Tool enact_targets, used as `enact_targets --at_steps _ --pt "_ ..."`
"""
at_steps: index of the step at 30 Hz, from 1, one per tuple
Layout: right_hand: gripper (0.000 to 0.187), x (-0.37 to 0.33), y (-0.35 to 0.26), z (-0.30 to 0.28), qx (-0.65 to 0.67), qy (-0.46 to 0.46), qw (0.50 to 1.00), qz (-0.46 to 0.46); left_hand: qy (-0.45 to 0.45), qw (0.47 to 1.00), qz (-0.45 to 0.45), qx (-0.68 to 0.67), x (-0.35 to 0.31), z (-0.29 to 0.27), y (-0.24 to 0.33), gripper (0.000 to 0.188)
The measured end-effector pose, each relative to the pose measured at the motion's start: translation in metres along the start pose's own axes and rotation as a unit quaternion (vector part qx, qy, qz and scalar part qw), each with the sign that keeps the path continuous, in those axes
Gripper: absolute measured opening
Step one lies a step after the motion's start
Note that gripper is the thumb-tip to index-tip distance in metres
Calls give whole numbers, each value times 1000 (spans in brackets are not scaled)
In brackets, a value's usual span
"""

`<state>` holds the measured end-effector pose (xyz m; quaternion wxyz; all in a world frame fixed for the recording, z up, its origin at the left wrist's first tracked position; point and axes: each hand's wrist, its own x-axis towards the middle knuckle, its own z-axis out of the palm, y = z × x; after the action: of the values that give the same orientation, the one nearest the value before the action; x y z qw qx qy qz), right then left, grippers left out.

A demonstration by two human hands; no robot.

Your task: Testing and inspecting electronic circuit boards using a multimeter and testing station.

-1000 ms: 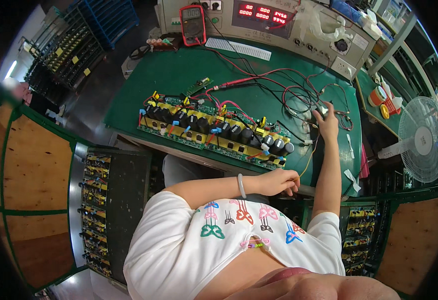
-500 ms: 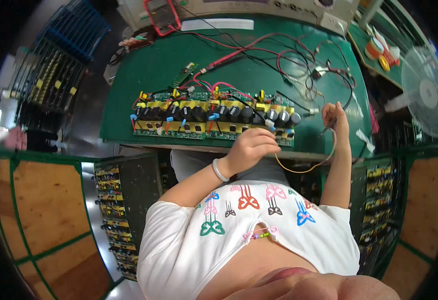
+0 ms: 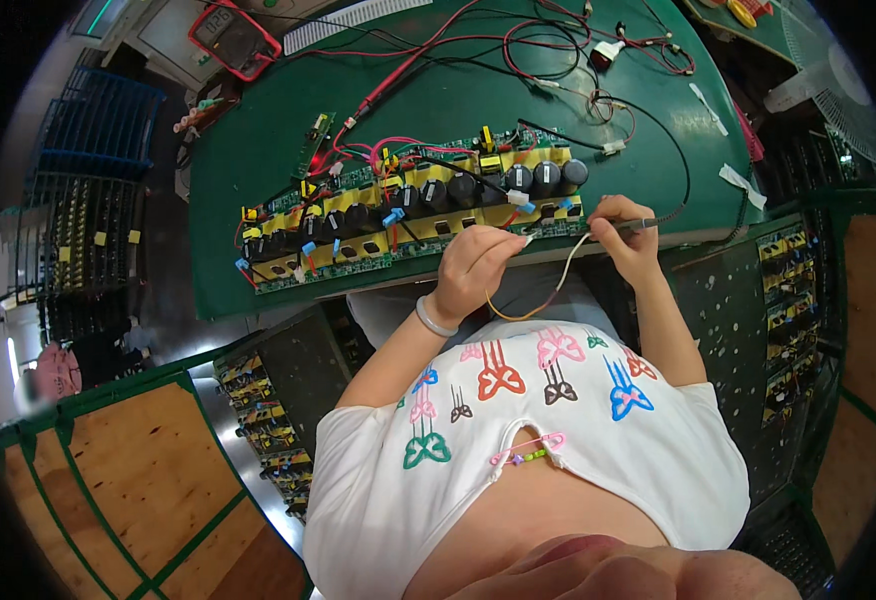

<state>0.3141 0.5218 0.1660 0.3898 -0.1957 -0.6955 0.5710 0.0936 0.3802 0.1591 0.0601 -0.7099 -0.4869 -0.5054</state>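
Observation:
A long row of green circuit boards (image 3: 378,251) with black capacitors and yellow parts lies along the near edge of the green bench. My left hand (image 3: 477,264) is closed at its front edge, pinching a small white connector (image 3: 529,240) on a wire. My right hand (image 3: 626,240) is closed on a thin cable with a grey sleeve (image 3: 639,224), just off the boards' right end. From between the hands a white-to-yellow wire (image 3: 564,280) hangs in a loop. Above the right hand, the black cable (image 3: 686,165) curves back over the bench.
A red-framed multimeter (image 3: 235,40) stands at the back left. Red and black leads (image 3: 518,50) tangle across the rear of the green bench (image 3: 428,110). A white fan (image 3: 838,85) is at the right. Racks of boards (image 3: 93,215) stand at left, others below the bench sides.
My right hand has come down and left, close to the boards' end and the left hand. The whole view has turned, so the boards now slant and the multimeter shows more fully.

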Motion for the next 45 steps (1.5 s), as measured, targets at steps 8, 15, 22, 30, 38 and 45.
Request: enact_targets --at_steps 8,15,22,30,38,45 --pt "12 1 7 -4 0 -7 1000 10 -3 998 -36 -54 6 2 5 32" --pt "14 9 -5 -3 -75 -81 993 -40 -25 998 -41 -27 -2 -6 5 32" --pt "19 13 -12 8 -123 -84 984 -97 -41 999 -21 14 -7 -5 4 30" --pt "21 11 -7 10 -181 -77 972 -130 9 998 -43 -54 -6 -1 2 31" --pt "21 10 -5 11 -193 -74 968 -140 -22 998 -49 -10 -10 -1 2 36" --pt "23 10 -5 11 -192 -73 970 -131 -36 998 -37 47 -17 3 1 36"
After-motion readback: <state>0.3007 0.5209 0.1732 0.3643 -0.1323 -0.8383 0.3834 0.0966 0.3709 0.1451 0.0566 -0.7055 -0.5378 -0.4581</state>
